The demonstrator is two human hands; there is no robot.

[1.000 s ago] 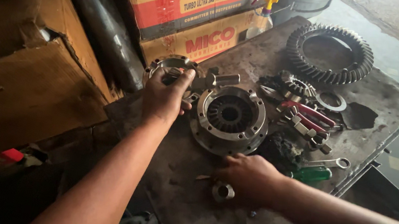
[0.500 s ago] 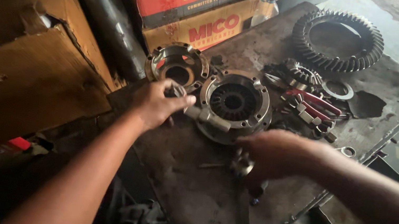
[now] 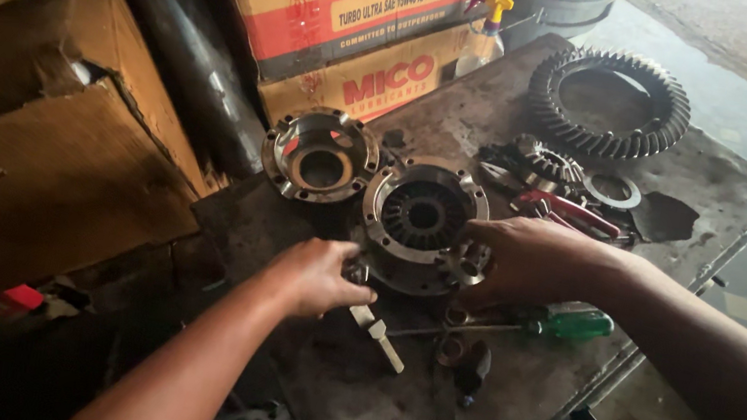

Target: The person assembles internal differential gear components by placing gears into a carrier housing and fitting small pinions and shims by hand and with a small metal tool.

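Differential case half [image 3: 422, 220], greasy, flange pinched between right hand [image 3: 525, 259] and curled left hand [image 3: 318, 276]: liable to slip onto the screwdriver [image 3: 565, 323] just below the right-hand grip.

Green-handled screwdriver [image 3: 575, 324], red pliers [image 3: 568, 211], red-and-cream cardboard boxes [image 3: 356, 7], grey toothed ring gear [image 3: 608, 102].
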